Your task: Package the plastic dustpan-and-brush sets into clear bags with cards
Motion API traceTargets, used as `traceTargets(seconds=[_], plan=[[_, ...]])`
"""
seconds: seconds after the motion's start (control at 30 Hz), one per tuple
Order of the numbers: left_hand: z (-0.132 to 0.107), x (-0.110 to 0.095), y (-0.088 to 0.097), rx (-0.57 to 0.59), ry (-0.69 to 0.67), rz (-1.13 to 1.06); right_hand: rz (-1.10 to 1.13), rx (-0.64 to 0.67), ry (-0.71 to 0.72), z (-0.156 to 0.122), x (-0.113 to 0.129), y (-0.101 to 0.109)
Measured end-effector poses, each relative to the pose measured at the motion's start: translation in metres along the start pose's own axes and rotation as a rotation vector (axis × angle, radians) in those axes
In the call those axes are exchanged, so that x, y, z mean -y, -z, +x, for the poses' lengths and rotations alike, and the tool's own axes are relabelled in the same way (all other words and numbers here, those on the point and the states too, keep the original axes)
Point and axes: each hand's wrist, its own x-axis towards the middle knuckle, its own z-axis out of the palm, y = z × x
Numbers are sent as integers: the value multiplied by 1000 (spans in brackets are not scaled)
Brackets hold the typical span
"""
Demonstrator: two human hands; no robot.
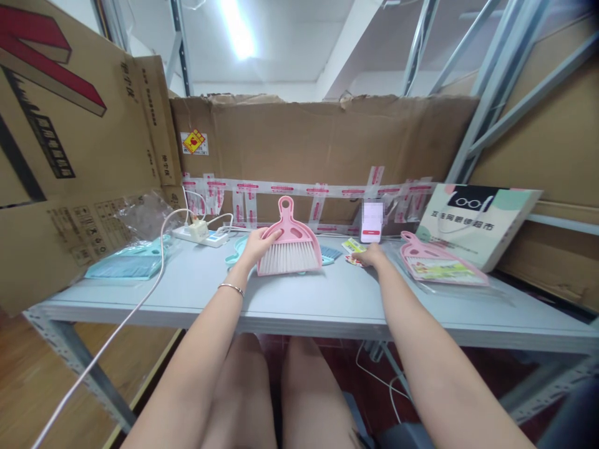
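Note:
My left hand (pixel 259 245) grips the left side of a pink dustpan and brush set (pixel 290 240), held upright with its white bristles facing me. My right hand (pixel 373 254) is at a small red-and-white printed card (pixel 354 260), its fingers closed at the edge; the fingertips are partly hidden. A green-and-yellow card (pixel 354 246) lies just behind that one. Blue dustpan and brush pieces (pixel 331 254) show partly behind the pink set. To the right of my right hand, another pink dustpan and brush set (pixel 440 262) lies on clear plastic with a green card on it.
A lit phone (pixel 371 223) leans against the taped cardboard (pixel 327 143) at the back. Bagged blue dustpans (pixel 128 259) lie on the left, near a power strip (pixel 201 234) whose white cable crosses the table edge. A printed box (pixel 477 224) stands at right.

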Motion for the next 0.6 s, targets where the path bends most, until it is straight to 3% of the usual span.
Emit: traceTargets(seconds=[0.17,0.3,0.47,0.6], plan=[[1,3,0,-24,45,-28,372,22,61,-26,34,6],[0,7,0,-62,111,-63,719,193,190,-66,68,0],[1,13,-3,-102,163,-148,956,444,260,-114,91,-26],[2,17,-9,-143,167,-257,1001,508,223,-131,93,-53]])
